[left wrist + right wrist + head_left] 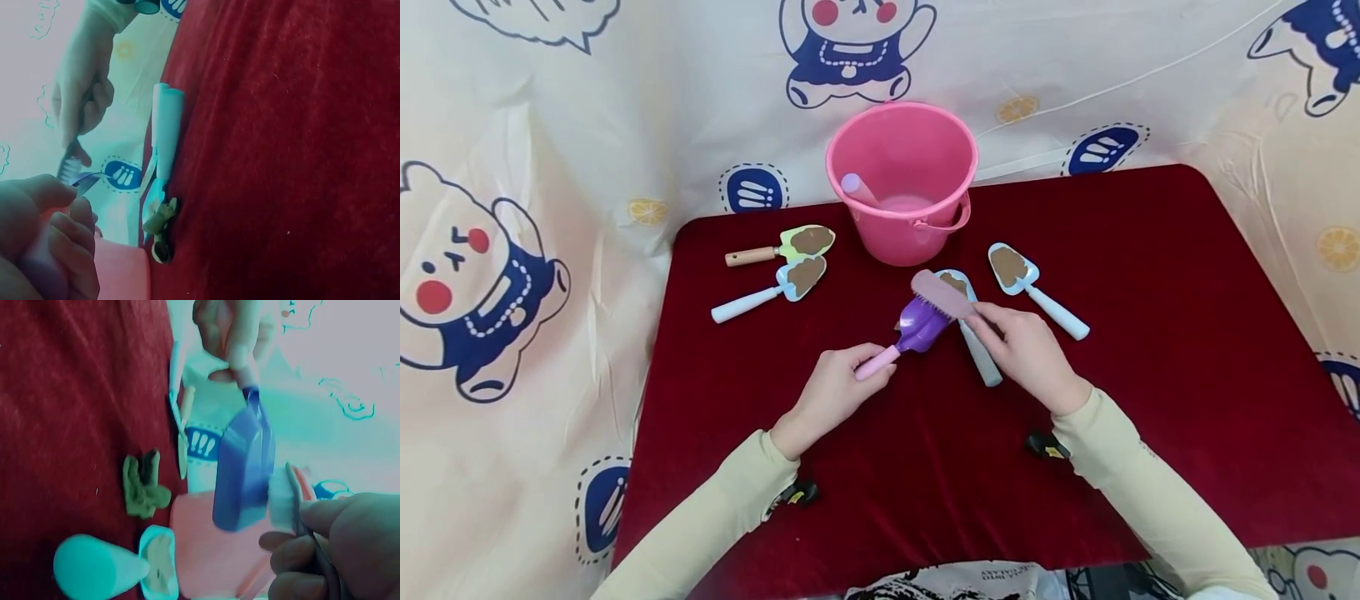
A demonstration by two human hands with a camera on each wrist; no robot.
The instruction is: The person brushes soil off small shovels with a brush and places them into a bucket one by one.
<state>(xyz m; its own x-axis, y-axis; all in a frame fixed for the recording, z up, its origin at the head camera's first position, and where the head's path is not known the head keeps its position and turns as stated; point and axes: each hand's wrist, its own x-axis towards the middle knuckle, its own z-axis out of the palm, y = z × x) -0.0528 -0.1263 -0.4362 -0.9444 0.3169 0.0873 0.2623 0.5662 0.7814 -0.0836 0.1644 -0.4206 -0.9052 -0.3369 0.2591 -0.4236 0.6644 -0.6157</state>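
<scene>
My left hand (838, 387) grips the pink handle of a purple toy shovel (916, 327), its blade tilted above the table. In my right hand (1033, 354) is a mauve brush (938, 293). Its pale bristles (283, 499) touch the blade's surface in the right wrist view. Below the shovel lies a brownish-green lump (145, 484) on the cloth, mostly hidden in the head view. A light blue trowel (983, 358) with brown material in its blade lies beneath the brush and my right hand, partly covered by them.
A pink bucket (902, 229) stands at the back with a lilac-handled item (856, 187) inside. On the left lie a green trowel (808, 242) with a wooden handle and a blue trowel (745, 305); another blue trowel (1056, 312) lies right. Dark red cloth (1187, 375) covers the table.
</scene>
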